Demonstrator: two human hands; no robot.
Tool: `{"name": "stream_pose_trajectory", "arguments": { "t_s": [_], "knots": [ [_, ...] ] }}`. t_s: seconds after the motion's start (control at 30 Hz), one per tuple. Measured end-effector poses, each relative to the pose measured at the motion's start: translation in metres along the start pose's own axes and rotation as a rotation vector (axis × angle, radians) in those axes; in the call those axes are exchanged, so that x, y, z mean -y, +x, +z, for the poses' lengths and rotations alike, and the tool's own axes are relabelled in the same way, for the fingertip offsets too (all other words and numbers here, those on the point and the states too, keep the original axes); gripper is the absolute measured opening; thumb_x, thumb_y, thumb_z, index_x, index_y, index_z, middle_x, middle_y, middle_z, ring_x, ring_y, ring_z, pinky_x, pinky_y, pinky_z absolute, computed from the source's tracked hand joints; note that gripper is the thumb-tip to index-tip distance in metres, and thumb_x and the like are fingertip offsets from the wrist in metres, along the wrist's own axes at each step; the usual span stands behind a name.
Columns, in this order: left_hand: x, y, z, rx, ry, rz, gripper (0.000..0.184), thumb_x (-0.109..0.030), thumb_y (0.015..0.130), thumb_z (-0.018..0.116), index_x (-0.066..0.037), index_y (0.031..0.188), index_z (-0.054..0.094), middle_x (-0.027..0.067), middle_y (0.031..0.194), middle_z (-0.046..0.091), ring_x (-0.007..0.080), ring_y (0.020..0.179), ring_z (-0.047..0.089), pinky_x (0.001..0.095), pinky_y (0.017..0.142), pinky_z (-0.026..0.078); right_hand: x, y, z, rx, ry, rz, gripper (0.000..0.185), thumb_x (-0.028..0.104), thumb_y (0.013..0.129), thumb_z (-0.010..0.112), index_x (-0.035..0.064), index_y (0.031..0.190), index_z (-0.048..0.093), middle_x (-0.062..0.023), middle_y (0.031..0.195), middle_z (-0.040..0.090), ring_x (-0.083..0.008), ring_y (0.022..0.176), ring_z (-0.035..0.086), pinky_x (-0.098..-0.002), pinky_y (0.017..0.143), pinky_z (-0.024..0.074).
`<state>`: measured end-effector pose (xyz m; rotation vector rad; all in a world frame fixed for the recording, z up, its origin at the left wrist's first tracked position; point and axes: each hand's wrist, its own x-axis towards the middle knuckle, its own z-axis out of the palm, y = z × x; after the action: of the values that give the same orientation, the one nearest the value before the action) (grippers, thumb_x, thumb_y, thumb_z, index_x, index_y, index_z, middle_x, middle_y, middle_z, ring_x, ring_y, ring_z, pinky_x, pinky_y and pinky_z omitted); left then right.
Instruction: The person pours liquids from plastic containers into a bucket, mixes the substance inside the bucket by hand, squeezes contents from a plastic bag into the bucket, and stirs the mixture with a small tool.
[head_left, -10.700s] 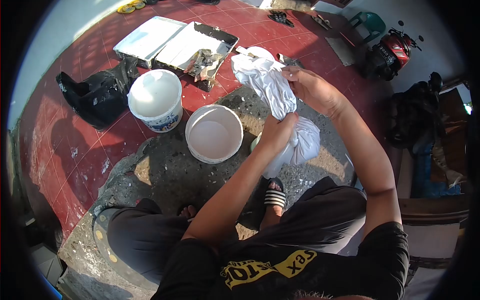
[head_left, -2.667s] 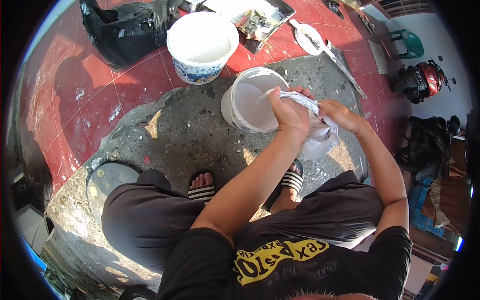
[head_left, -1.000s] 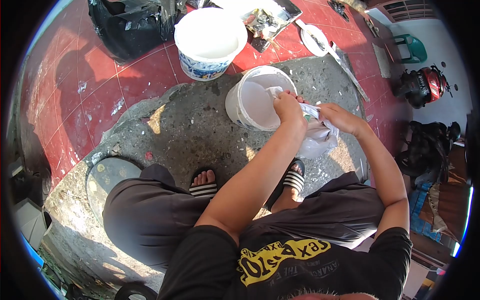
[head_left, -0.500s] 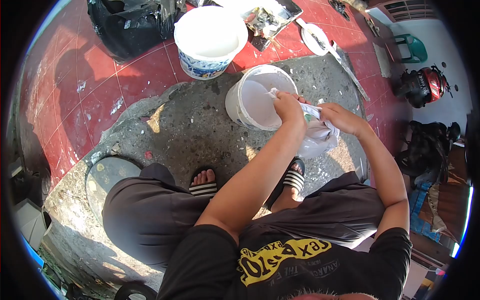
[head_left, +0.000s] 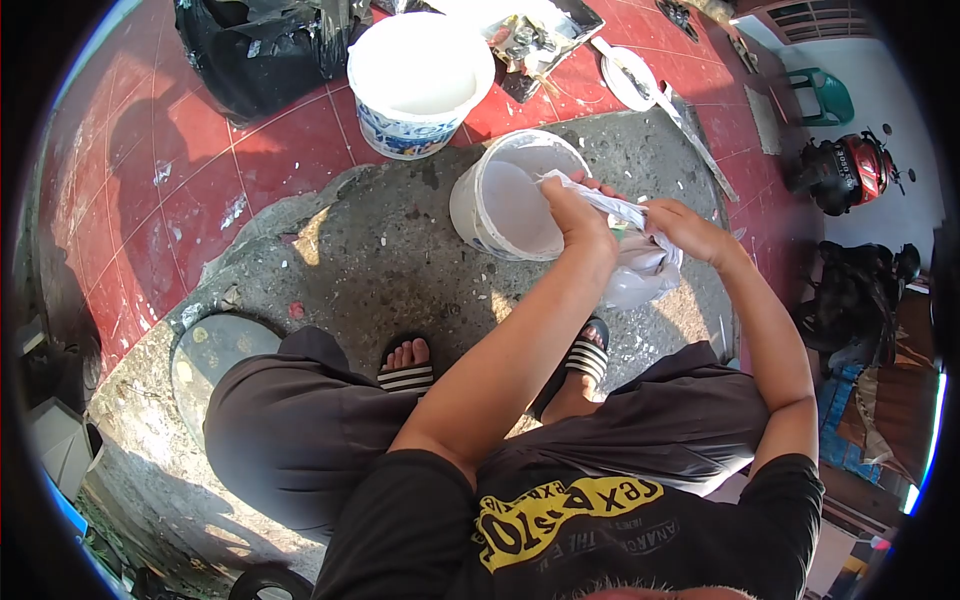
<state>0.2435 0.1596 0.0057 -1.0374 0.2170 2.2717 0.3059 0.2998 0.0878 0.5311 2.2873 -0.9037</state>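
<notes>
A white plastic bag (head_left: 642, 280) hangs below my hands, just right of the open bucket (head_left: 520, 195) with pale liquid in it. My left hand (head_left: 582, 208) grips the bag's twisted upper part at the bucket's right rim, with a pale end of it sticking out over the opening. On the right, my right hand (head_left: 686, 230) is closed on the bag's gathered edge. A small green patch shows through the bag between the two hands.
Behind stands a larger white bucket (head_left: 420, 85). A black bag (head_left: 265, 60) lies at the upper left, a paint tray (head_left: 545, 45) at the top. A white lid (head_left: 630, 80) and a long flat strip (head_left: 700, 146) lie at the upper right.
Compared with half a second ago, my left hand's fingers have loosened a little and more of the white bag shows between my hands. Earlier, the bag was held higher, away from the bucket.
</notes>
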Motion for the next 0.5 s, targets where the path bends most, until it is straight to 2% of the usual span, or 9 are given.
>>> {"name": "stream_pose_trajectory", "arguments": {
  "t_s": [0.03,0.07,0.13,0.27,0.33,0.47,0.5],
  "knots": [
    [0.001,0.001,-0.001,0.049,-0.122,-0.039,0.034,-0.031,0.093,0.033,-0.002,0.107,0.044,0.0108,0.089,0.046,0.0242,0.075,0.049,0.0503,0.074,0.049,0.001,-0.003,-0.001,-0.064,0.006,-0.005,0.035,0.027,0.093,0.042,-0.0008,0.089,0.062,-0.0110,0.092,0.060,-0.0218,0.090,0.055,-0.0310,0.087,0.0429],
    [0.003,0.002,-0.001,0.051,-0.122,-0.041,0.034,-0.031,0.093,0.033,-0.002,0.107,0.044,0.0108,0.089,0.046,0.0242,0.075,0.049,0.0503,0.074,0.049,0.000,-0.004,-0.004,-0.067,0.005,-0.004,0.035,0.027,0.093,0.042,-0.0008,0.089,0.062,-0.0110,0.092,0.060,-0.0218,0.090,0.055,-0.0310,0.087,0.0429],
    [0.004,0.000,-0.001,0.046,-0.171,-0.027,0.036,-0.030,0.093,0.032,-0.001,0.110,0.045,0.0126,0.094,0.049,0.0272,0.084,0.052,0.0521,0.083,0.048,-0.005,-0.005,-0.011,-0.028,0.003,0.023,0.034,0.027,0.094,0.043,0.0003,0.095,0.064,-0.0106,0.100,0.059,-0.0209,0.097,0.054,-0.0304,0.091,0.0417],
    [0.008,-0.002,-0.001,0.018,-0.141,0.025,0.035,-0.027,0.094,0.031,0.000,0.112,0.046,0.0146,0.099,0.050,0.0287,0.090,0.054,0.0520,0.086,0.048,-0.015,-0.002,-0.012,0.004,-0.001,0.012,0.033,0.026,0.095,0.043,0.0010,0.100,0.063,-0.0111,0.103,0.057,-0.0207,0.098,0.054,-0.0313,0.091,0.0419],
    [0.007,0.000,-0.002,-0.001,-0.157,0.026,0.033,-0.022,0.096,0.032,0.001,0.115,0.045,0.0148,0.100,0.051,0.0290,0.091,0.055,0.0519,0.087,0.049,-0.016,-0.002,-0.007,-0.060,0.043,-0.018,0.033,0.028,0.095,0.041,0.0015,0.083,0.057,-0.0106,0.093,0.056,-0.0202,0.088,0.052,-0.0308,0.084,0.0418],
    [0.008,0.006,-0.007,0.049,-0.120,0.046,0.030,-0.020,0.100,0.035,0.002,0.117,0.045,0.0146,0.099,0.050,0.0274,0.091,0.055,0.0512,0.087,0.051,-0.024,0.002,-0.009,-0.083,0.058,-0.022,0.032,0.028,0.095,0.042,0.0016,0.083,0.057,-0.0101,0.092,0.056,-0.0199,0.087,0.052,-0.0300,0.082,0.0415],
    [0.008,0.007,-0.008,0.049,-0.099,0.049,0.028,-0.019,0.101,0.037,0.002,0.117,0.044,0.0146,0.099,0.050,0.0265,0.091,0.055,0.0504,0.087,0.052,-0.029,0.006,-0.012,-0.039,0.060,-0.010,0.032,0.028,0.096,0.042,0.0012,0.092,0.060,-0.0108,0.097,0.056,-0.0204,0.092,0.053,-0.0306,0.086,0.0418]
  ]
}}
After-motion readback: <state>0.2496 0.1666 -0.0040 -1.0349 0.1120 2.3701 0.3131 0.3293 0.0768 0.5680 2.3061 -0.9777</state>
